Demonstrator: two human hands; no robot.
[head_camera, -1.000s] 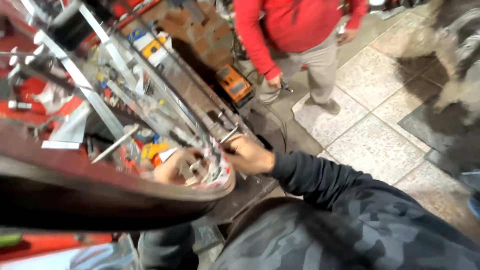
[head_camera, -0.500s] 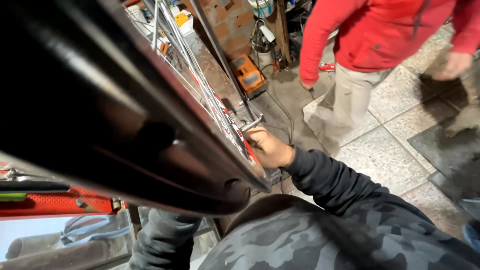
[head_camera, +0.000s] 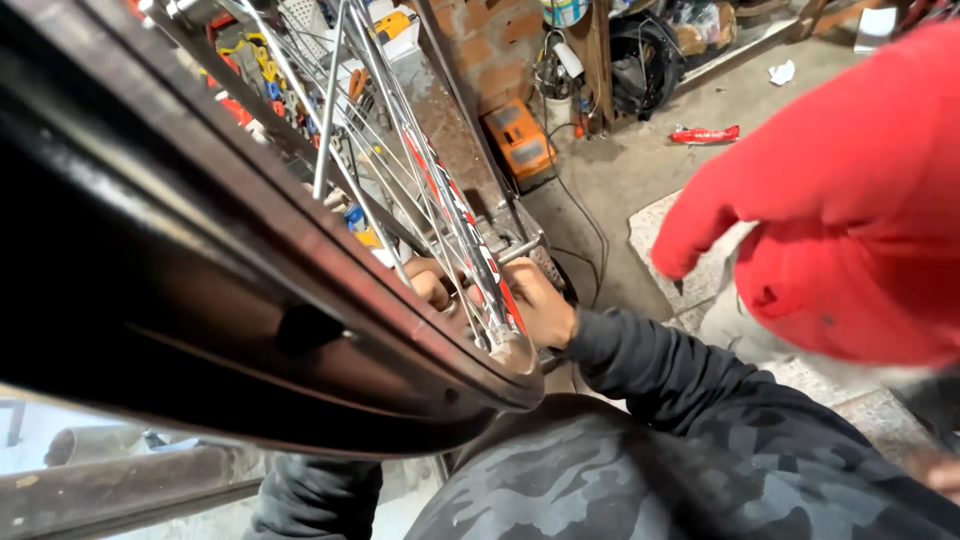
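Bicycle wheel (head_camera: 300, 300) fills the near left, its dark rim close to the camera and its silver spokes (head_camera: 400, 150) running to the far side. The right hand (head_camera: 535, 300) is closed on the rim's lower edge at the centre. The left hand (head_camera: 428, 283) reaches between the spokes; I cannot tell its grip. A person's red sleeve (head_camera: 840, 200) hangs at right

Left hand (head_camera: 428, 283) curled low, right hand (head_camera: 537, 302) close beside it, grip unclear, dark-sleeved right forearm bent inward
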